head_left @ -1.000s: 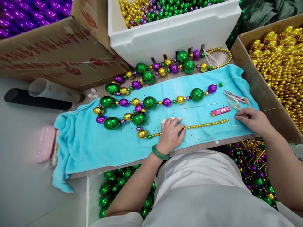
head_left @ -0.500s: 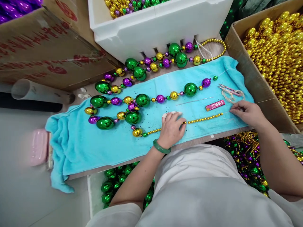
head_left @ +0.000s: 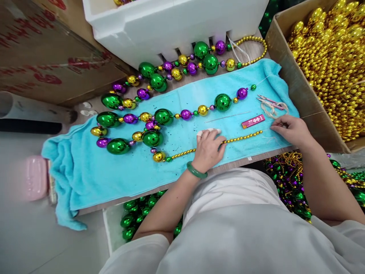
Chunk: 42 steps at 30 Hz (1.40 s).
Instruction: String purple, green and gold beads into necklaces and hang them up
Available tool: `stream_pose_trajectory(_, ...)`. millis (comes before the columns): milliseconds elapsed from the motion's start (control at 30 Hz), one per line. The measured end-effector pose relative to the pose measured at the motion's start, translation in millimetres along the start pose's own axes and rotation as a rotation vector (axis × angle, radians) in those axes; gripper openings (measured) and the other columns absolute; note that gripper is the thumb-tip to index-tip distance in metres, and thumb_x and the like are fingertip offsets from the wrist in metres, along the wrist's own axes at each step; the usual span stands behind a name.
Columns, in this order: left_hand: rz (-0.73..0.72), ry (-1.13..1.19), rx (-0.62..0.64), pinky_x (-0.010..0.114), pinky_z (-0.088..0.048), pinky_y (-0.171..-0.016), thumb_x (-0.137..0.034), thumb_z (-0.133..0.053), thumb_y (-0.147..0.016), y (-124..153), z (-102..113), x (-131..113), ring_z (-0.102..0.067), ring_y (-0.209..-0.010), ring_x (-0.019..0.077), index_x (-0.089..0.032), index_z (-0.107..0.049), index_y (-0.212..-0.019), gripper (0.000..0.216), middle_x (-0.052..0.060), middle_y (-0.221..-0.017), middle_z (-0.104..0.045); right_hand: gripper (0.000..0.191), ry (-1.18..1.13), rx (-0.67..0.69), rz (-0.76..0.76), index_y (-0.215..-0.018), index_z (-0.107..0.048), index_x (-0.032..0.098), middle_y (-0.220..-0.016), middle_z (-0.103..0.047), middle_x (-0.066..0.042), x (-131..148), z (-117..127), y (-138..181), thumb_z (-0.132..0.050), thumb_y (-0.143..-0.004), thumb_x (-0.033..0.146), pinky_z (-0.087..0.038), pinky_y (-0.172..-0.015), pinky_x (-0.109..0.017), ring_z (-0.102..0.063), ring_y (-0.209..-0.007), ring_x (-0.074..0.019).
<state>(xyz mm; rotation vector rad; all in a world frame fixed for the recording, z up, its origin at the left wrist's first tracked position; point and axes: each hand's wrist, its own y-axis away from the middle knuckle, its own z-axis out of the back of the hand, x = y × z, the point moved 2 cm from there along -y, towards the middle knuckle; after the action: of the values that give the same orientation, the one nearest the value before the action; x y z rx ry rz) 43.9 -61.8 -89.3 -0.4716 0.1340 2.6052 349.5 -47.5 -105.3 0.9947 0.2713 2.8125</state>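
A strand of large and small green, purple and gold beads (head_left: 164,117) lies looped on a blue towel (head_left: 182,171). Its tail is a row of small gold beads (head_left: 242,138). My left hand (head_left: 210,149), with white coverings on some fingertips, rests over this gold row, thumb and index finger closed about it. Past the row's right end runs a thin pale thread (head_left: 266,131), pinched in my right hand (head_left: 291,130). Above the row lie a small magenta packet (head_left: 253,121), a long thin needle (head_left: 226,117) and pink-handled snips (head_left: 272,103) beside loose pale cord.
A white foam box (head_left: 176,28) stands behind the towel, with another finished-looking bead strand (head_left: 211,64) before it. At right is a cardboard box (head_left: 281,43) of gold beads. A pink case (head_left: 37,178) sits left; more beads (head_left: 288,179) lie below the table edge.
The whole view has shifted a little. My left hand has slid slightly rightward along the small gold beads. My right hand keeps its pinch near the row's end.
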Motion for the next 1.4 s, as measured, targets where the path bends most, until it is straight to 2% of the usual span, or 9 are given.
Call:
stream_pose_trajectory(233,0.048,-0.038,0.035,0.049,-0.03,-0.1,-0.033,-0.052,-0.086,7,9,10,-0.044,-0.117,0.0291,-0.023,-0.064,-0.1,0.021,0.008,-0.124,-0.057,0.013,-0.014,-0.018,0.013,-0.075,-0.068,0.021,-0.076,-0.065,-0.003,1,0,-1,-0.063,-0.072,0.033,-0.042,-0.064,-0.03,-0.053,-0.064,-0.0154)
stream_pose_trajectory(400,0.006,0.003,0.011,0.048,-0.029,-0.101,-0.042,-0.052,-0.086,-7,2,-6,-0.043,-0.119,0.0289,-0.024,-0.064,-0.106,0.029,0.009,-0.126,-0.056,0.015,-0.035,-0.024,0.039,-0.075,-0.068,0.02,-0.077,-0.065,-0.003,0,-1,-2,-0.063,-0.072,0.034,-0.042,-0.064,-0.03,-0.054,-0.064,-0.0155)
stream_pose_trajectory(533,-0.025,0.011,0.018,0.047,-0.03,-0.099,-0.036,-0.048,-0.089,-14,-4,-15,-0.045,-0.117,0.0277,-0.025,-0.066,-0.098,0.023,0.008,-0.124,-0.056,0.015,-0.034,-0.03,0.067,-0.075,-0.067,0.019,-0.078,-0.065,-0.003,-1,-2,-2,-0.062,-0.073,0.033,-0.042,-0.066,-0.03,-0.054,-0.066,-0.0154)
stream_pose_trajectory(667,-0.001,-0.02,0.025,0.048,-0.031,-0.098,-0.031,-0.048,-0.088,-11,0,-10,-0.046,-0.114,0.0281,-0.024,-0.065,-0.095,0.02,0.008,-0.122,-0.057,0.013,-0.047,-0.032,0.081,-0.075,-0.067,0.019,-0.077,-0.064,-0.002,-2,-2,-1,-0.062,-0.074,0.032,-0.041,-0.065,-0.029,-0.054,-0.067,-0.0151)
stream_pose_trajectory(800,0.006,-0.018,0.021,0.048,-0.032,-0.099,-0.034,-0.05,-0.087,-12,3,-10,-0.046,-0.114,0.0287,-0.023,-0.065,-0.098,0.022,0.009,-0.122,-0.057,0.014,-0.079,-0.03,0.089,-0.075,-0.066,0.019,-0.077,-0.064,-0.003,-2,-2,-1,-0.062,-0.074,0.032,-0.041,-0.065,-0.029,-0.054,-0.067,-0.015)
stream_pose_trajectory(933,-0.017,0.006,0.014,0.049,-0.031,-0.1,-0.04,-0.052,-0.087,-24,-5,-24,-0.045,-0.116,0.0293,-0.024,-0.065,-0.1,0.025,0.009,-0.124,-0.056,0.013,-0.092,-0.035,0.101,-0.074,-0.066,0.019,-0.078,-0.063,-0.003,-2,-3,-2,-0.062,-0.074,0.03,-0.042,-0.066,-0.03,-0.055,-0.069,-0.0155)
stream_pose_trajectory(1067,-0.036,-0.01,0.029,0.049,-0.03,-0.1,-0.034,-0.049,-0.088,-29,-10,-32,-0.044,-0.117,0.0289,-0.025,-0.066,-0.096,0.021,0.007,-0.125,-0.056,0.012,-0.096,-0.032,0.105,-0.075,-0.067,0.019,-0.078,-0.064,-0.003,-1,-3,-2,-0.062,-0.074,0.029,-0.042,-0.068,-0.03,-0.056,-0.071,-0.0161)
stream_pose_trajectory(1200,-0.005,-0.056,0.042,0.051,-0.031,-0.1,-0.031,-0.05,-0.086,-24,-3,-27,-0.045,-0.116,0.0301,-0.023,-0.064,-0.092,0.017,0.008,-0.127,-0.055,0.012,-0.111,-0.029,0.098,-0.076,-0.068,0.019,-0.08,-0.064,-0.003,-2,-3,-3,-0.062,-0.074,0.029,-0.043,-0.069,-0.03,-0.057,-0.072,-0.016)
stream_pose_trajectory(1400,-0.016,-0.017,0.032,0.052,-0.03,-0.1,-0.039,-0.051,-0.086,-31,-5,-35,-0.042,-0.118,0.0316,-0.023,-0.063,-0.103,0.026,0.01,-0.128,-0.053,0.011,-0.13,-0.028,0.103,-0.076,-0.067,0.019,-0.079,-0.063,-0.003,-3,-3,-3,-0.062,-0.074,0.029,-0.043,-0.068,-0.031,-0.057,-0.072,-0.016)
